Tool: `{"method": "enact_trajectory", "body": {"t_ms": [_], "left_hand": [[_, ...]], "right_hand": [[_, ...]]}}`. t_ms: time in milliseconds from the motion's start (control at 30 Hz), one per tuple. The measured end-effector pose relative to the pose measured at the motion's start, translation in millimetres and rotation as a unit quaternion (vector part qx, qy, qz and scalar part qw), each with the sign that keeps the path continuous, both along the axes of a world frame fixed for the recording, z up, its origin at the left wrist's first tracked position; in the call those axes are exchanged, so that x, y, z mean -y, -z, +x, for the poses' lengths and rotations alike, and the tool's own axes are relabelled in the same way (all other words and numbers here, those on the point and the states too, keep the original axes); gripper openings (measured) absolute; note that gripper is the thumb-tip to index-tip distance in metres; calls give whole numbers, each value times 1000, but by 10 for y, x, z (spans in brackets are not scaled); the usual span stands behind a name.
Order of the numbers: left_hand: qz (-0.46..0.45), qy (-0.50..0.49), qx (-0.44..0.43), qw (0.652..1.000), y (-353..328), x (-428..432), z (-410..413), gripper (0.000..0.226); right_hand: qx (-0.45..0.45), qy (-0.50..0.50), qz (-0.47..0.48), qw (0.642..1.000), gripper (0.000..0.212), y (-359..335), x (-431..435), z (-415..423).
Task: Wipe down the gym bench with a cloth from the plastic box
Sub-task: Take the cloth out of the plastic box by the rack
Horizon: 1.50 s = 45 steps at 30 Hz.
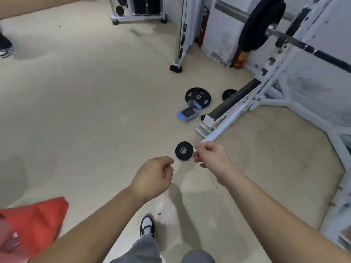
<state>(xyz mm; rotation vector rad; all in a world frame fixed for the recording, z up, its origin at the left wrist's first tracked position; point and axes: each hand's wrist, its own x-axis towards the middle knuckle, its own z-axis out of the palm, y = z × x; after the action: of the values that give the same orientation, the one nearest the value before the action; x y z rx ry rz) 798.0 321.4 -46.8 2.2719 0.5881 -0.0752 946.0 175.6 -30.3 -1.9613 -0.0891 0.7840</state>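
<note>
**Box not yet reached**

My left fingers [167, 161] and right fingers [202, 149] are loosely curled, holding nothing. The box [190, 119] lies on the floor well beyond them, touching the bench [233, 102]. Next, I judge: step closer, crouch, pinch the dark cloth [188, 112] inside.

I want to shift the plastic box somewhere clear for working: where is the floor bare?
Open floor spreads left of the plastic box, up to the red bag, and a smaller patch lies between it and the small plate. It is crowded behind and right: the large plate and the bench sit close.
</note>
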Motion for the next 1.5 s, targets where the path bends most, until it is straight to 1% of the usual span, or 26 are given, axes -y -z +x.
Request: {"method": "enact_trajectory", "body": {"t_ms": [133,200,267,300,333,433,500,600,700,767,867,1000,1100,1200,1267,1400,1500], "left_hand": [[-31,36,-12,999,-85,-604,735,25],[-99,31,-4,995,-113,-784,1130,21],[-153,17,-6,988,-119,-938,1583,29],[-170,9,-9,985,-79,-1026,1822,32],[-176,8,-12,984,-39,-1120,2047,30],[-158,24,-22,987,44,-1415,2701,18],[-145,20,-29,989,85,-1643,3116,18],[-122,40,-36,991,75,-1979,3707,22],[-111,73,-63,989,51,-2306,4212,25],[-106,94,-76,987,80,-2552,4594,25],[-62,151,-93,982,245,-2941,5218,20],[-9,238,-124,963,688,-3439,6030,12],[9,303,-153,941,1072,-3716,6573,18],[22,353,-174,919,1435,-3878,6922,11],[23,368,-195,909,1761,-3962,7104,21],[12,364,-229,903,2766,-4031,7428,39],[-4,359,-241,901,3778,-3964,7643,43]], "right_hand": [[-29,87,25,995,24,-180,-423,570],[-42,129,41,990,23,-236,-528,868],[-57,175,63,981,22,-248,-623,1232],[-61,195,69,977,21,-256,-681,1420],[-59,211,72,973,20,-248,-750,1613],[-59,241,74,966,20,-161,-1007,2206],[-68,245,74,964,21,-83,-1238,2611],[-74,255,78,961,20,2,-1581,3180],[-90,268,74,956,16,38,-1888,3619],[-95,264,71,957,17,87,-2092,3936],[-99,283,58,952,22,256,-2412,4394],[-119,330,62,934,22,652,-2885,4915],[-127,383,67,912,21,1050,-3195,5209],[-152,432,63,887,21,1426,-3409,5371],[-168,447,54,877,22,1744,-3487,5478],[-182,459,42,869,28,2693,-3532,5740],[-186,477,49,857,24,3666,-3529,5885]]}}
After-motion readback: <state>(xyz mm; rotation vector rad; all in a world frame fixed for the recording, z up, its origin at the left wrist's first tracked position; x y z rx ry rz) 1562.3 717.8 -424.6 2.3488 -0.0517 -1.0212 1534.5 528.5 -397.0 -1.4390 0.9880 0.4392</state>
